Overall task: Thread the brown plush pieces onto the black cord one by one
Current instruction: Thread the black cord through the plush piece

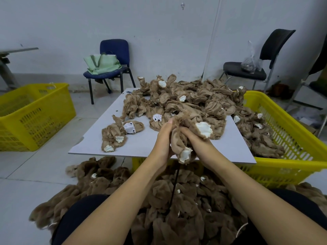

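Note:
Over the near edge of the grey board [141, 149], both hands hold one brown plush piece [192, 121] with white patches. My left hand [163, 138] grips its left side, fingers pointing up. My right hand [194, 140] grips it from the right. A black cord [174, 188] hangs straight down from under the hands into a mass of darker brown plush pieces [177, 209] between my knees. A big heap of loose plush pieces [194, 98] covers the far half of the board. One separate piece [118, 135] lies at the board's left.
A yellow crate [292, 138] with more plush pieces stands at the right, partly under the board. Another yellow crate [31, 114] sits on the floor at the left. A blue chair [113, 68] with a green bag and a black chair [256, 68] stand against the wall.

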